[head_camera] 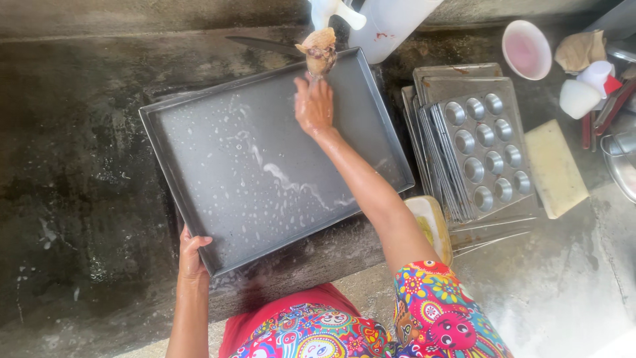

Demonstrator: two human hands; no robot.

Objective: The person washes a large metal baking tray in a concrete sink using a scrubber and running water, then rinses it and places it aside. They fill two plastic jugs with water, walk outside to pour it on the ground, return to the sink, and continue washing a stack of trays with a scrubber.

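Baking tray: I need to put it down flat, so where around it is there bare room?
Bare wet concrete lies left of the baking tray. Right is crowded: stacked muffin tins, yellow block, pink bowl. A white jug stands behind.

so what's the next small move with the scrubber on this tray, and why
Probably bring the right hand and its scrubber back down onto the tray and rub across the middle. The scrubber is lifted at the far rim, soap streaks lie across the base, and the left hand grips the near corner, steadying it.
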